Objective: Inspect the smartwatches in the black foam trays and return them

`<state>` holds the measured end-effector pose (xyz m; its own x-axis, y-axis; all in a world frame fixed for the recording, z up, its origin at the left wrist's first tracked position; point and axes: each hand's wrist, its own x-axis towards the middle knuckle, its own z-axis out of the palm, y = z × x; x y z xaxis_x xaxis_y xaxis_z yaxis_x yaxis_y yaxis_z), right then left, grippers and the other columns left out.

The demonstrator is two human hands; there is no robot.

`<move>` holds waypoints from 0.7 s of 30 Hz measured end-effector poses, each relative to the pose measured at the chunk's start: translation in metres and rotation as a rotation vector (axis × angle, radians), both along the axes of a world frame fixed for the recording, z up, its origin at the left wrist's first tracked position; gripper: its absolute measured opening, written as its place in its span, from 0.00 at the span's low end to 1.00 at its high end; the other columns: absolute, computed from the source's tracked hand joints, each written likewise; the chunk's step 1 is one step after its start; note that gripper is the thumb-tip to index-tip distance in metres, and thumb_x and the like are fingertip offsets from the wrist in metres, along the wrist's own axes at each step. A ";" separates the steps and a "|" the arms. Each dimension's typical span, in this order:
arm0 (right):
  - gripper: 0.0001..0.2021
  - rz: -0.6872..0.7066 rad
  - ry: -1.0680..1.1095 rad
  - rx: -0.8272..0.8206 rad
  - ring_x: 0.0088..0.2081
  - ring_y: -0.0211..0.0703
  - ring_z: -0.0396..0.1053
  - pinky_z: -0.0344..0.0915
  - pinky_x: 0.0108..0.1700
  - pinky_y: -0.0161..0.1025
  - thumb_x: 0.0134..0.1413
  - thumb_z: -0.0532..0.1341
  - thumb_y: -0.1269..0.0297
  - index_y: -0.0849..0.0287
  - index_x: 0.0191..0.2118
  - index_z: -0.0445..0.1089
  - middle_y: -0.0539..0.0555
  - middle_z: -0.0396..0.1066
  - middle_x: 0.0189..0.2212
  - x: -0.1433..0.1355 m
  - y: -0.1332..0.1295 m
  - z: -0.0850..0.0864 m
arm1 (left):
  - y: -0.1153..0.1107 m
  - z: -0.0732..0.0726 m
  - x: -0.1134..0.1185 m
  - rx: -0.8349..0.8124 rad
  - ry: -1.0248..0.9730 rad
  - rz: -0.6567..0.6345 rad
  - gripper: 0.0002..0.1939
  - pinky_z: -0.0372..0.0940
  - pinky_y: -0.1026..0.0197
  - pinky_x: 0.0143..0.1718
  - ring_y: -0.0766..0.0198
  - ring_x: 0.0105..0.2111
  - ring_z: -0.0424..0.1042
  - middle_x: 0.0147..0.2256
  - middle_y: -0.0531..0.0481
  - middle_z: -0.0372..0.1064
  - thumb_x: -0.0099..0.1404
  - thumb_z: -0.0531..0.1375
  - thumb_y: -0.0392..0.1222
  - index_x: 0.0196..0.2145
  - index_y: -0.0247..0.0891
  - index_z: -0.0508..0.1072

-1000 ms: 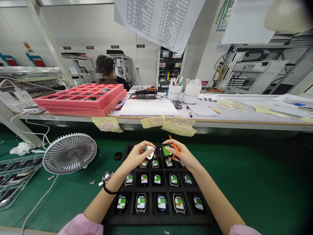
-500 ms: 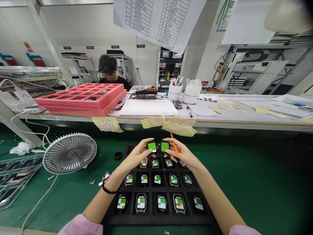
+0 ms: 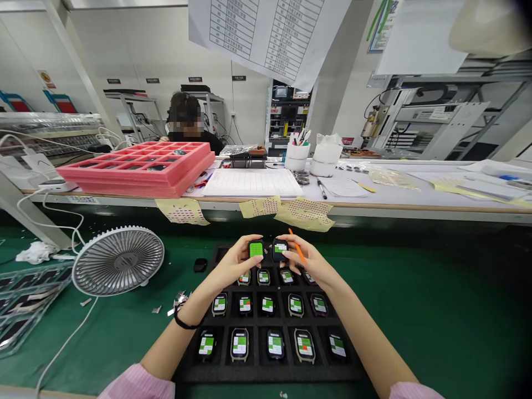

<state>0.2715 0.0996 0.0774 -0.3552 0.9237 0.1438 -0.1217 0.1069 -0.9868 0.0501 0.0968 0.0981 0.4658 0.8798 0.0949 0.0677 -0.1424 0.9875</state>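
My left hand (image 3: pixel 238 259) grips a dark smartwatch (image 3: pixel 256 249) whose screen is filled with a green grid. In my right hand (image 3: pixel 308 257) is a second smartwatch (image 3: pixel 280 250), its screen part white and part green, with the thumb over its lower right. An orange stick-like tool (image 3: pixel 297 246) is also tucked between the right fingers. Both watches are held side by side above the far part of a black foam tray (image 3: pixel 260 375). Rows of lit smartwatches, such as one with a pale frame (image 3: pixel 240 344), lie in its compartments.
A grey fan (image 3: pixel 119 260) stands to the left, beside clear trays (image 3: pixel 25 310) of dark parts. One small black piece (image 3: pixel 200 265) lies left of the foam tray. Pink foam trays (image 3: pixel 137 166) are stacked on the shelf, with a person (image 3: pixel 187 119) beyond.
The right watch's screen has gone from a full green grid to a white and green display. The left watch has shifted slightly, and its green grid lines show more clearly.
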 end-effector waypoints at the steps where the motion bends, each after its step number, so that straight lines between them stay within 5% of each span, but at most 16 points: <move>1: 0.17 -0.001 -0.005 -0.001 0.29 0.35 0.70 0.58 0.19 0.29 0.54 0.64 0.60 0.53 0.50 0.66 0.53 0.67 0.41 0.000 0.000 0.000 | -0.001 0.001 0.000 0.001 0.003 0.006 0.25 0.61 0.66 0.25 0.62 0.36 0.69 0.40 0.48 0.66 0.62 0.60 0.47 0.55 0.40 0.60; 7: 0.18 -0.034 -0.033 -0.015 0.29 0.36 0.70 0.58 0.19 0.30 0.54 0.63 0.56 0.54 0.50 0.67 0.54 0.67 0.41 -0.001 -0.002 0.005 | -0.001 0.002 0.001 0.027 0.002 -0.001 0.25 0.67 0.60 0.39 0.60 0.43 0.69 0.45 0.46 0.67 0.60 0.63 0.44 0.54 0.40 0.61; 12: 0.17 -0.086 -0.024 -0.088 0.29 0.36 0.69 0.57 0.20 0.29 0.58 0.59 0.52 0.54 0.49 0.67 0.51 0.66 0.33 -0.007 -0.006 0.006 | -0.003 -0.003 0.001 0.096 0.073 -0.065 0.30 0.68 0.58 0.40 0.59 0.43 0.71 0.50 0.43 0.66 0.57 0.65 0.39 0.55 0.41 0.59; 17: 0.19 -0.037 -0.013 -0.139 0.28 0.36 0.67 0.58 0.21 0.30 0.57 0.58 0.51 0.55 0.50 0.66 0.50 0.67 0.30 -0.017 -0.012 0.004 | -0.008 -0.002 0.003 0.421 0.246 -0.009 0.24 0.67 0.58 0.39 0.59 0.42 0.69 0.47 0.45 0.67 0.58 0.64 0.39 0.52 0.42 0.66; 21: 0.20 -0.067 -0.097 -0.087 0.19 0.27 0.58 0.58 0.20 0.32 0.56 0.59 0.51 0.54 0.51 0.66 0.53 0.68 0.41 -0.024 -0.021 0.004 | -0.008 -0.003 0.005 0.654 0.358 0.065 0.24 0.68 0.56 0.43 0.55 0.48 0.66 0.46 0.45 0.64 0.56 0.65 0.37 0.51 0.42 0.68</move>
<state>0.2473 0.0785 0.0818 -0.3008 0.9532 0.0303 -0.0208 0.0252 -0.9995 0.0553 0.0891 0.0949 0.5158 0.7225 0.4604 0.3973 -0.6778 0.6187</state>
